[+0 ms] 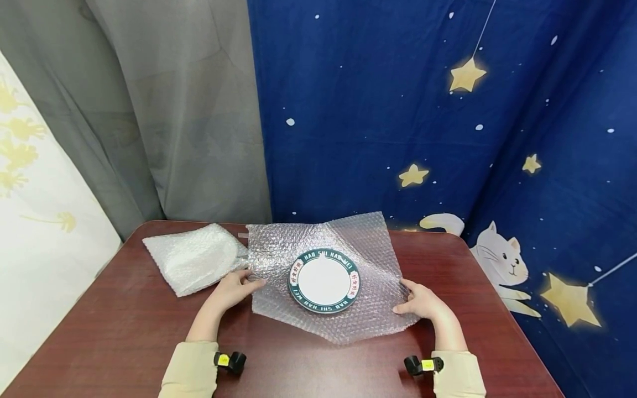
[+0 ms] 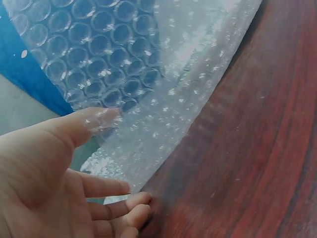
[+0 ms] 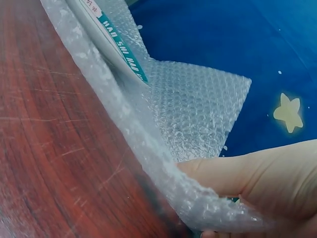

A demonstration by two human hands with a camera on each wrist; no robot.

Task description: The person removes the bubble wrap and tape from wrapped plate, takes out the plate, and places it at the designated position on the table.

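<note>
A round plate (image 1: 324,281) with a white middle and a dark green lettered rim lies face up on a sheet of clear bubble wrap (image 1: 378,309). At the sheet's left edge my left hand (image 1: 235,290) pinches the wrap, thumb against one face and fingers near the border (image 2: 64,168). My right hand (image 1: 422,301) grips the opposite edge, its thumb over the wrap (image 3: 198,111) and its other fingers mostly hidden beneath. In the right wrist view the plate (image 3: 116,44) shows only part of its lettered rim.
A bubble-wrapped bundle (image 1: 199,260) lies left of the sheet on the reddish-brown wooden table (image 1: 308,370). Behind the table's far edge hang a grey curtain (image 1: 189,110) and a blue starry curtain (image 1: 358,110).
</note>
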